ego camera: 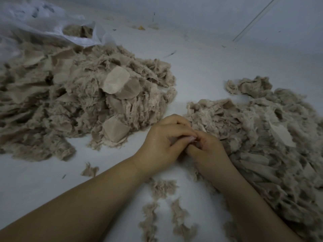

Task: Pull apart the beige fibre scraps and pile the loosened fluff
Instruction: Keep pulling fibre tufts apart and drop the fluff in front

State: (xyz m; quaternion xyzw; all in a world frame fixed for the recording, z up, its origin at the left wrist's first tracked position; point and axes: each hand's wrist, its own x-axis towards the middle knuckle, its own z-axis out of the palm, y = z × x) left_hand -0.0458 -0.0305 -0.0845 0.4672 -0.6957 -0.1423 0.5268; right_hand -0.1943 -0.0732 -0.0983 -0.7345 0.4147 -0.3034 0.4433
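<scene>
Loose tufts lay nearest us; our left hand and right hand pinched one scrap between curled fingers beside the right pile. Pulling unevenly, we judged, could scatter fluff into the unsorted left heap.

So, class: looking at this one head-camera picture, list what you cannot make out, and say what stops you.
1. What the left hand and right hand pinch: curled fingers cover it.
2. Left pile: cut off by the left edge.
3. Right pile: cut off by the right and bottom edges.
4. White bag contents: only a beige patch shows at its mouth.
</scene>
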